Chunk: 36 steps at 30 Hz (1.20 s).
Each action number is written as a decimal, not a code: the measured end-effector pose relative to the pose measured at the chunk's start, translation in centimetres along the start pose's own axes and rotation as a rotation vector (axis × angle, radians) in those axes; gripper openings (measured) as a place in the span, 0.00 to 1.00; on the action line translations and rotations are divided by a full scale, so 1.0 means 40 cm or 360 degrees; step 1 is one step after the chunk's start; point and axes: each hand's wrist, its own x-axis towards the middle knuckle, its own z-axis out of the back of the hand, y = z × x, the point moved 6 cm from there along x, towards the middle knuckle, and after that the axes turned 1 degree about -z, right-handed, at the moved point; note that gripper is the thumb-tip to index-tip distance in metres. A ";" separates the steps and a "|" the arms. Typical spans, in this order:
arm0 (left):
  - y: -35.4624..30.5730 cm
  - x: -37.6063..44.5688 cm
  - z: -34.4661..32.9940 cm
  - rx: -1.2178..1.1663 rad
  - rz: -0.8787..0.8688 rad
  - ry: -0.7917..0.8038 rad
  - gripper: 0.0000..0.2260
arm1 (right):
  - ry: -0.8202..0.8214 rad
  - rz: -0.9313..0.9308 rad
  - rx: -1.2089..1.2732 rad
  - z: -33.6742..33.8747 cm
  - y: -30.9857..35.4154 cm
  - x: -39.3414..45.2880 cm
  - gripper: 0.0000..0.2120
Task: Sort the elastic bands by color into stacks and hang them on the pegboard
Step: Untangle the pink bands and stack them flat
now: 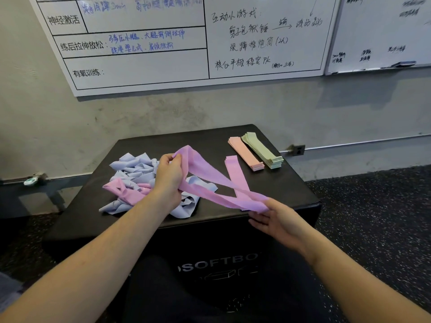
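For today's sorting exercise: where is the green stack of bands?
The green stack lies at the black box's far right corner, right beside the salmon-pink stack.

hands: 2 | sorted stacks: 3 | unsorted pile: 1 | whiteboards: 2

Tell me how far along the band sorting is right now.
Done: neat green stack, salmon stack and a started pink stack. In hand: a pink band stretched between left hand and right hand. Left: the tangled lavender and pink pile, then hanging; no pegboard in view.
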 end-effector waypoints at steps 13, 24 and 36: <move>0.022 0.004 0.002 -0.0103 -0.0014 -0.0017 0.05 | -0.0028 -0.0153 -0.0651 0.008 -0.011 -0.013 0.10; 0.015 0.022 -0.001 -0.0309 -0.0052 0.0010 0.05 | -0.0072 0.0021 -0.0437 0.029 -0.005 0.002 0.21; 0.067 0.035 -0.037 -0.0292 0.0087 0.0028 0.06 | 0.0041 0.0129 0.0274 0.033 0.028 0.006 0.20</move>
